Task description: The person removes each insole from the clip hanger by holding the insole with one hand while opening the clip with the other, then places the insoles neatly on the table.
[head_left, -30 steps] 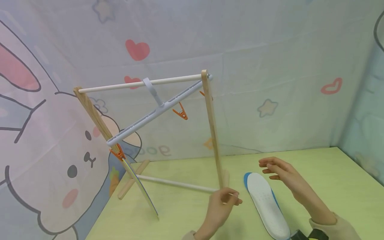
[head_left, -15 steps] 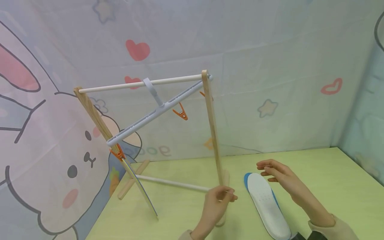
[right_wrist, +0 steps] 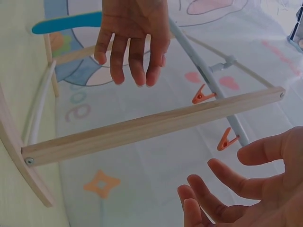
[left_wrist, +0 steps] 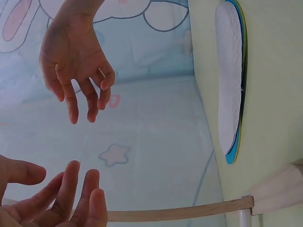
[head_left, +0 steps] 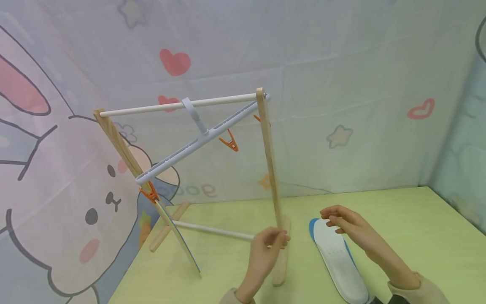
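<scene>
My left hand [head_left: 263, 255] hovers with loosely bent fingers in front of the rack's right wooden foot, holding nothing. Above the far end of a white insole with a blue underside [head_left: 338, 261], my right hand [head_left: 351, 223] hangs relaxed, also without anything in it. The insole lies flat on the table, white side up. A pale grey hanger [head_left: 197, 143] hooks over the rack's white top bar [head_left: 148, 109]. From its near end, an orange clip [head_left: 149, 194] holds a second insole [head_left: 178, 236], seen edge-on. Another orange clip [head_left: 229, 142] hangs unloaded from the hanger.
The wooden rack's right post [head_left: 269, 169] rises just behind my left hand. A white lower rod [head_left: 212, 230] joins the two sides near the pale green table [head_left: 402, 228]. Behind stands a printed cloth backdrop [head_left: 364, 84].
Both hands have drifted left. My left hand has risen a little, uncovering the rack's foot, and the right has dropped slightly, overlapping the insole's far end. Rack, hanger and insoles stay put.
</scene>
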The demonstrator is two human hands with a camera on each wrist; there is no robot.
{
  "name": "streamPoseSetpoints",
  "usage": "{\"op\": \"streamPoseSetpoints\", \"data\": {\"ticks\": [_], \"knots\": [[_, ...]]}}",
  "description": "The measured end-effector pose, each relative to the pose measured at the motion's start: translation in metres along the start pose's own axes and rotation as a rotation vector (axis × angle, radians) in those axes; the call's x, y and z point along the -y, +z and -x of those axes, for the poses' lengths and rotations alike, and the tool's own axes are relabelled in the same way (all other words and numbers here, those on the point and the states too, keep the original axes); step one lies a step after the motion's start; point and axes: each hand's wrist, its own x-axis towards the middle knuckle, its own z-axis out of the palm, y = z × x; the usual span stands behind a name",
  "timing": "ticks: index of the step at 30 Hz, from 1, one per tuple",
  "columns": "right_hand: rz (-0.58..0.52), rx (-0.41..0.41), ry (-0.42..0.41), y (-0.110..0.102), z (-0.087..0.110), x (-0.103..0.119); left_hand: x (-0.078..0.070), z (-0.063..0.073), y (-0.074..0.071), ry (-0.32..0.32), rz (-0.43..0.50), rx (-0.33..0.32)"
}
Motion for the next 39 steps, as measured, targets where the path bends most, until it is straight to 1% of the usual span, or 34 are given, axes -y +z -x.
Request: {"op": "streamPoseSetpoints", "data": {"ticks": [2,5,6,9,10,14,17,20,28,33,35,39], "knots": [[0.013,0.003,-0.006,0.001,0.0,0.0,-0.01,0.001,-0.003,0.007,-0.011,-0.025],[0.024,0.007,-0.027,0.003,-0.001,-0.001,-0.011,-0.001,-0.006,0.029,-0.027,-0.072],[0.027,0.009,-0.034,0.003,-0.001,0.0,-0.008,-0.003,-0.006,0.045,-0.023,-0.091],[0.038,0.01,-0.04,0.005,0.0,0.001,0.006,-0.007,-0.007,0.118,-0.047,-0.156],[0.043,0.011,-0.038,0.006,0.0,0.001,0.007,-0.008,-0.008,0.136,-0.062,-0.18],[0.065,0.012,-0.039,0.008,0.001,0.003,0.008,-0.009,-0.013,0.254,-0.132,-0.26],[0.071,0.015,-0.046,0.009,0.001,0.003,0.008,-0.011,-0.018,0.337,-0.17,-0.301],[0.073,0.015,-0.055,0.01,0.001,0.003,0.007,-0.014,-0.021,0.389,-0.191,-0.333],[0.122,-0.016,-0.059,0.013,0.002,0.003,0.003,-0.017,-0.029,0.436,-0.249,-0.38],[0.154,-0.031,-0.069,0.015,0.001,0.004,0.006,-0.018,-0.035,0.463,-0.299,-0.424],[0.166,-0.037,-0.071,0.016,0.002,0.005,0.007,-0.019,-0.037,0.485,-0.321,-0.444],[0.186,-0.045,-0.077,0.018,0.003,0.005,0.008,-0.02,-0.043,0.55,-0.355,-0.489]]}}
